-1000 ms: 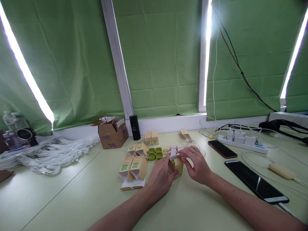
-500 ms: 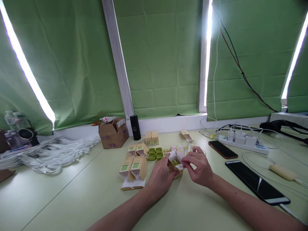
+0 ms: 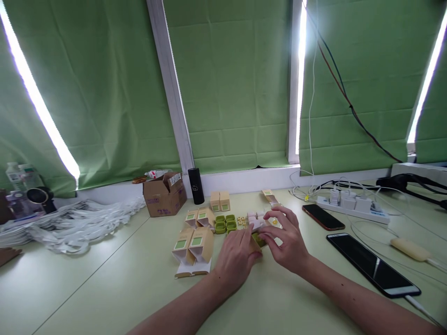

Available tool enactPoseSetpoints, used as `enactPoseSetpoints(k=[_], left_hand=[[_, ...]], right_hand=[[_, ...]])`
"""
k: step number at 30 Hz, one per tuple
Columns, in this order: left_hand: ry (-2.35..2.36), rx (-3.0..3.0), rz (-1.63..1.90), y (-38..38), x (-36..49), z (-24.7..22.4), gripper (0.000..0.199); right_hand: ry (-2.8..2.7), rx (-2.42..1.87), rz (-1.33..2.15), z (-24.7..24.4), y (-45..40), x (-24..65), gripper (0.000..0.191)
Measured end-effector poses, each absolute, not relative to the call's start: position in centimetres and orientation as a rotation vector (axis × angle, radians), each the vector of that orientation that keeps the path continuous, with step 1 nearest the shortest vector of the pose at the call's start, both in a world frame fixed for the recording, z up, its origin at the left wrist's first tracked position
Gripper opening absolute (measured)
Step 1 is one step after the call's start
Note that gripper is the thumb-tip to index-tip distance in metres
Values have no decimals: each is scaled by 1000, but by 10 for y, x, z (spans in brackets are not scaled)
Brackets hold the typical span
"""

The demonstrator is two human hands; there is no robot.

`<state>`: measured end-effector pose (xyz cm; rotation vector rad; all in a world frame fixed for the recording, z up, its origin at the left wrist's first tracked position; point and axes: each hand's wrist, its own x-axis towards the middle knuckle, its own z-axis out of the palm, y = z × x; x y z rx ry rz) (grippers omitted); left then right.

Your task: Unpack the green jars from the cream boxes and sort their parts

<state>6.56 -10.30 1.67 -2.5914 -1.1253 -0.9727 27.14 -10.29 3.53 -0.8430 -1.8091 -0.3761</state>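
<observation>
My left hand (image 3: 234, 253) is wrapped round a small brown cardboard box (image 3: 254, 245) with pale inner flaps, tilted on the table. At the box's open end shows a green container (image 3: 259, 239), partly covered by fingers. My right hand (image 3: 284, 238) is at that opening, its thumb and fingers bent inward against the box and container. What exactly its fingertips pinch is hidden. Just beyond the hands are green square containers (image 3: 226, 223), small yellowish pieces (image 3: 241, 222) and pale pink blocks (image 3: 252, 216). Clear pieces with yellow centres (image 3: 275, 222) lie behind my right fingers.
Open small boxes (image 3: 193, 246) stand to the left, with two closed boxes (image 3: 220, 201) behind. Farther back are a larger carton (image 3: 164, 195) and a black cylinder (image 3: 196, 186). Phones (image 3: 373, 264), a power strip (image 3: 354, 211) and cables occupy the right; white straps (image 3: 87, 218) lie far left.
The small box has tipped, and its raised white flap no longer stands up between my hands. My left fingers have moved over its top; my right fingers have spread slightly at the opening.
</observation>
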Motion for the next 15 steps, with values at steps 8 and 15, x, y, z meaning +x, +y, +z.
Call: enactPoseSetpoints(k=[8, 15], left_hand=[[-941, -2532, -824, -108, 68, 25, 72], [-947, -2488, -754, -107, 69, 28, 70]], right_hand=[[-1903, -1006, -242, 22, -96, 267, 14], [-1792, -1000, 30, 13, -86, 263, 19]])
